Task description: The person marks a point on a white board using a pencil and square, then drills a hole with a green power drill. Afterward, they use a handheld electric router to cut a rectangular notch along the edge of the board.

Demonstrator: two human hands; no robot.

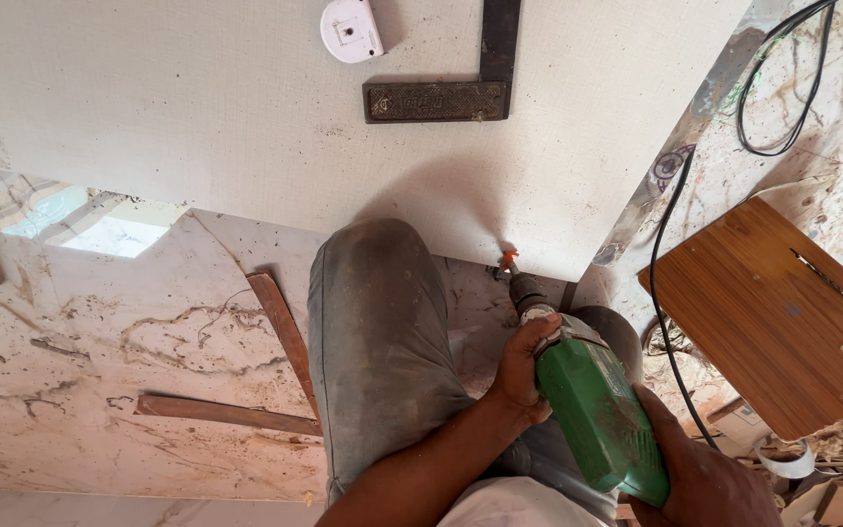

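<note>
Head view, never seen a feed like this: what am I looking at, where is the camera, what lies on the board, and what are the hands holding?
There is only one picture, taken from a camera worn on the person's head and looking straight down, so you see their own knee and arms from above. No machine is involved, only two bare hands. Both hold a green power drill: the left hand grips near the front, behind the chuck, and the right hand holds the rear. The drill's tip meets the near edge of a large pale board, where a small orange piece sits. On the board lie a dark metal try square and a small white round object. Below is a marble-patterned floor with thin wooden strips. To the right are a brown wooden panel and a black cable.
</note>
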